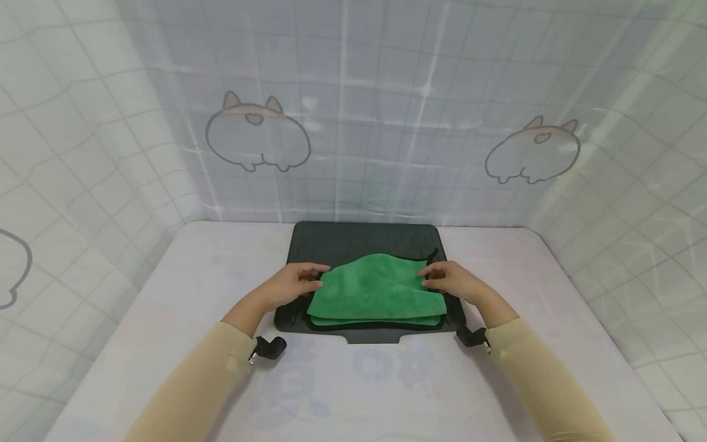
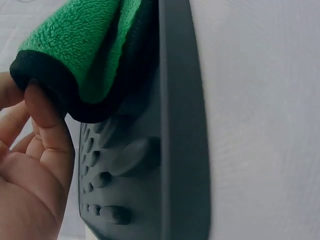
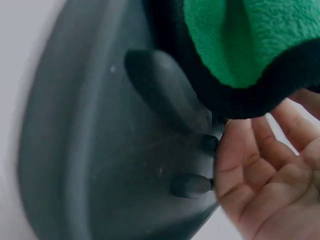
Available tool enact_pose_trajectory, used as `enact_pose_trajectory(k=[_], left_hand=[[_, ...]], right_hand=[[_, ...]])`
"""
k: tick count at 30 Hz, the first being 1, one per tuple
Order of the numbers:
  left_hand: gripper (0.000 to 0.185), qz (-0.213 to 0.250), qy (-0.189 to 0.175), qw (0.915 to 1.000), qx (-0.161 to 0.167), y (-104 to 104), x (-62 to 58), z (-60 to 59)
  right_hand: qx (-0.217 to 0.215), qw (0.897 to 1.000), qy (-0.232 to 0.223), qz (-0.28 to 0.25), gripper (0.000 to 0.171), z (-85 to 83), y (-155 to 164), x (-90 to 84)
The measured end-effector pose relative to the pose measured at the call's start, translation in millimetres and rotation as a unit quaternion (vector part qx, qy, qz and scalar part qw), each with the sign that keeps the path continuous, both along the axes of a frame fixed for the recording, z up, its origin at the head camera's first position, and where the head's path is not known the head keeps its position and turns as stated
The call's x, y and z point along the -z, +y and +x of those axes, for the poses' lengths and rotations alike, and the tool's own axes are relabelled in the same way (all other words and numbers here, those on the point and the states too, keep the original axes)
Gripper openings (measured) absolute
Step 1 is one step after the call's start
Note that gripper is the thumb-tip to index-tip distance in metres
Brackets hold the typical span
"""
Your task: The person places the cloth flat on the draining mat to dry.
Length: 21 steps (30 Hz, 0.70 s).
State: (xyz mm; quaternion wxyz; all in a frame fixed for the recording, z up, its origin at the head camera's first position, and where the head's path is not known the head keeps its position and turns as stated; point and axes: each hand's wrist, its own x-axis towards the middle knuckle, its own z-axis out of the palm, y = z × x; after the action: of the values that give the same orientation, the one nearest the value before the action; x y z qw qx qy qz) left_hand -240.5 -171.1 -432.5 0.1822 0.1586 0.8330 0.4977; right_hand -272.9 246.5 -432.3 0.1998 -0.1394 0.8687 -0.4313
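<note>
Green microfibre cloth pinched at both sides over a dark tray

Green microfibre cloth [image 1: 375, 291] with black edging lies folded on a dark grey plastic tray [image 1: 361, 240], tray sits on a pale table [image 1: 386, 387] near its far edge. No readable writing, brand or label on cloth or tray; the only print is a cartoon animal outline on the tiled backdrop [image 1: 258, 136], repeated at the right.

Left hand [image 1: 293, 284] is at the cloth's left edge, fingers curled onto it. Left wrist view: fingertips [image 2: 42, 107] press against the black-bound fold of the cloth [image 2: 75, 45], lifted a little off the tray [image 2: 175, 125], thumb side not clearly seen, so a pinch is likely but the full grip is partly hidden.

Right hand [image 1: 453, 280] is at the cloth's right edge, fingers bent over the hem. Right wrist view: the cloth's black hem [image 3: 245, 75] hangs just above the fingers [image 3: 235, 155], palm turned up and fingers loosely spread beneath it; exact contact point is out of frame. Raised ribs of the tray [image 3: 165, 90] show under the cloth.

Cloth sits between the two hands, top layer rumpled and raised, lower layers flat on the tray. Both forearms wear beige sleeves [image 1: 193, 387], each with a small black wrist mount [image 1: 270, 348].
</note>
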Motion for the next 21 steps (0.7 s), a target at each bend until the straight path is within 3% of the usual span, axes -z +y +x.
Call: enact_pose_trajectory(k=[5, 11, 15, 19, 21], left_hand=[[0.045, -0.009, 0.053, 0.9981, -0.028, 0, -4.2, 0.3], [0.046, -0.020, 0.155, 0.9841, -0.083, 3, -8.8, 0.6], [0.046, -0.069, 0.146, 0.9827, -0.091, 2, -4.9, -1.5], [0.043, -0.128, 0.100, 0.9852, -0.055, -2, 1.6, -6.6], [0.043, -0.132, 0.085, 0.9867, -0.041, -4, 2.7, -9.8]], right_hand=[[0.039, 0.998, 0.051, -0.012, 0.033, -0.4, 1, -6.2], [0.111, 0.986, 0.111, -0.058, 0.036, -6.0, 2, -17.1], [0.096, 0.990, 0.089, -0.061, 0.047, -10.8, -1, -17.2], [0.053, 0.998, 0.030, -0.021, 0.052, -13.3, -2, -11.2], [0.049, 0.999, 0.016, -0.004, 0.051, -14.9, -2, -8.1]])
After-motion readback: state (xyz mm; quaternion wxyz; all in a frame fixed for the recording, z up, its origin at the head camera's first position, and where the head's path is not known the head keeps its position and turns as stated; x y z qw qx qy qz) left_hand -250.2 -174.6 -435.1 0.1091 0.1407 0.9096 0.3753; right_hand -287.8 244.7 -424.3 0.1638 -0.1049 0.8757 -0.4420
